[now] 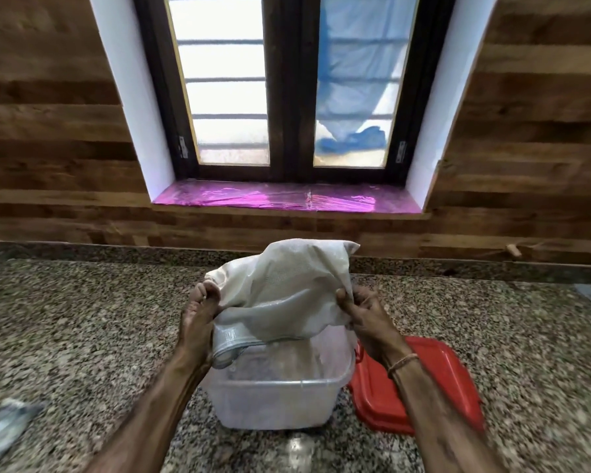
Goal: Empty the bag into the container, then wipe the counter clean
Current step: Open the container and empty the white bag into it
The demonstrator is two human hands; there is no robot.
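Note:
A white plastic bag (284, 288) is tipped over a clear plastic container (277, 401) that stands on the speckled granite counter (82, 319). The bag's open mouth hangs down inside the container's rim, and its closed end points up toward the window. My left hand (198, 319) grips the bag's left side near the mouth. On the other side, my right hand (362, 315) pinches the bag's edge. Whitish contents blur inside the container; I cannot tell how much is in it.
A red lid (434, 380) lies flat on the counter just right of the container, partly under my right forearm. A grey crumpled cloth or wrapper (4, 425) sits at the counter's front left. A wood-panelled wall and a window with a pink sill (287, 199) stand behind.

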